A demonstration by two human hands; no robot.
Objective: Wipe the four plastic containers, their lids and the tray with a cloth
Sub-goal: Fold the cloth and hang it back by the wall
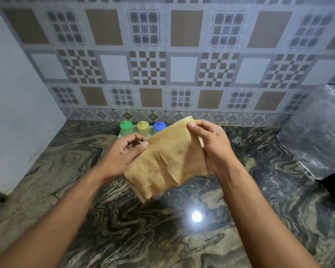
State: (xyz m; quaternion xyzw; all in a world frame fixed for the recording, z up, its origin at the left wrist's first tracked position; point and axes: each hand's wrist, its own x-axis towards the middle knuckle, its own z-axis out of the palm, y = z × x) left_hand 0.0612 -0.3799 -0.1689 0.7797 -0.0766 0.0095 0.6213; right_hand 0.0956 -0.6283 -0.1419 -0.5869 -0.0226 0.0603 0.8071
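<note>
**Cloth held ready; containers not yet touched**

The right hand point(211, 146) pinches the top edge of the cloth point(166, 157) between thumb point(191, 125) and curled fingers; the left hand point(122, 153) pinches the cloth's left edge at the thumb tip, its other fingers curled loosely behind. The cloth, a tan folded sheet, hangs between the two hands above the counter point(124, 219), its lower corner pointing toward 7 o'clock; it appears to touch nothing but the hands.

From the cloth, the containers stand at 11 o'clock, close to the wall: a green-lidded container point(126, 128), a yellow-lidded container point(143, 127) and a blue-lidded container point(159, 127), side by side on a pale tray point(121, 136). All three lids are on.

Risks, as judged from this position:
- the containers look light and narrow; a wiping stroke made with one hand alone could tip one or push it off the tray;
- the cloth screens the right end of the row; a reach made without lowering it could knock whatever stands there;
- the polished counter may let the tray slide under pressure unless the free hand steadies it;
- a loosely folded cloth may unfold mid-stroke and drag across neighbouring lids.

Count:
- hands: two, both gripping the cloth;
- cloth: one;
- containers in view: three; the task names four, so the fourth is probably hidden behind the cloth, though this cannot be confirmed;
- lids in view: three;
- tray: one, partly visible.
</note>
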